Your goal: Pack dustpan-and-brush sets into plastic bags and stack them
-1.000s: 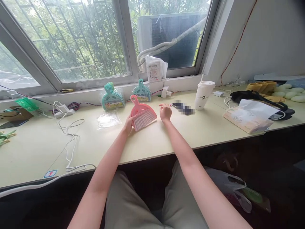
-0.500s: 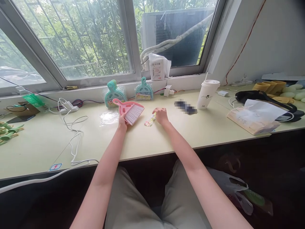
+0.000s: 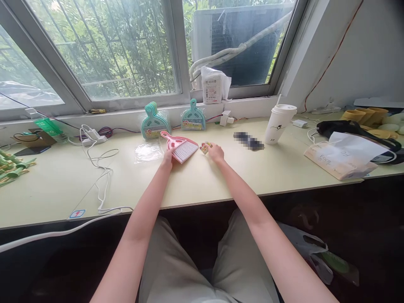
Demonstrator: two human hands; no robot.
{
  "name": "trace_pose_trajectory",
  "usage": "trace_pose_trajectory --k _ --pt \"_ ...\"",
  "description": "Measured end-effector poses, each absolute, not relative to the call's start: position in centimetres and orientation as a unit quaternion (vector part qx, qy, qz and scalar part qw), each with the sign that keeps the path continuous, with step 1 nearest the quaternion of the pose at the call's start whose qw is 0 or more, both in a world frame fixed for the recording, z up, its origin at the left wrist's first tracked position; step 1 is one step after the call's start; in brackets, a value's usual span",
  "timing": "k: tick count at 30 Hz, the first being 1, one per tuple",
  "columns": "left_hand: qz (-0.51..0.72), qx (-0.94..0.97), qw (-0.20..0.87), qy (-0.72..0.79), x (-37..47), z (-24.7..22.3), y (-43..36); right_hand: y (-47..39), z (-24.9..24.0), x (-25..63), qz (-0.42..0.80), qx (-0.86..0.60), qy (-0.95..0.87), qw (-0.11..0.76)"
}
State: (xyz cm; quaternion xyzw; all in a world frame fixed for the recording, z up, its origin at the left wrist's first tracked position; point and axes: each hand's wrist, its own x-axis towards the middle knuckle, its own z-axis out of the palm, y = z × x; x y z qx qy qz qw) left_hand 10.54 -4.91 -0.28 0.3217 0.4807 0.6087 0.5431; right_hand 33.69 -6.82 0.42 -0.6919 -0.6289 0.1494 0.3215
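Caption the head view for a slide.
Left hand holds a pink dustpan-and-brush set; right hand grips a printed label.

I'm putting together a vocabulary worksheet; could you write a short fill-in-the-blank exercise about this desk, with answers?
The left hand holds a dustpan-and-brush set whose handle is ____.
A ____ sticks up from the lid of the tall white cup.
In this view, the tissue pack lies to the ____ of that cup.

Missing words: pink; straw; right

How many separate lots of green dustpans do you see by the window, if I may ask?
2: a nested stack behind the pink dustpan, and a smaller lot to the stack's right.
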Motion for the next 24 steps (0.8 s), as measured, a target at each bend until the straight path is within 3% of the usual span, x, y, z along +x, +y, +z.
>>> trace_pose_trajectory --k 3,5,11,13,19,24 --pt "0.594 0.347 0.55 0.474 10.9 -0.2 -5.2 -6.9 1.2 33.1 0.134 -0.654 -0.601 0.439" --pt "0.588 0.367 0.559 0.455 11.3 -0.1 -5.7 -7.4 1.5 31.8 0.112 -0.617 -0.634 0.453" --pt "0.534 0.463 0.603 0.37 13.1 0.3 -7.2 -9.0 0.2 26.8 0.126 -0.612 -0.744 0.235" --pt "0.535 0.471 0.602 0.36 13.4 0.3 -7.3 -9.1 -0.2 26.3 0.137 -0.624 -0.743 0.199" --pt "0.542 0.484 0.606 0.324 13.0 0.0 -6.8 -8.8 -0.1 27.2 0.161 -0.645 -0.725 0.18" --pt "0.549 0.478 0.602 0.329 12.8 -0.2 -6.6 -8.8 -0.1 27.3 0.182 -0.652 -0.703 0.217"
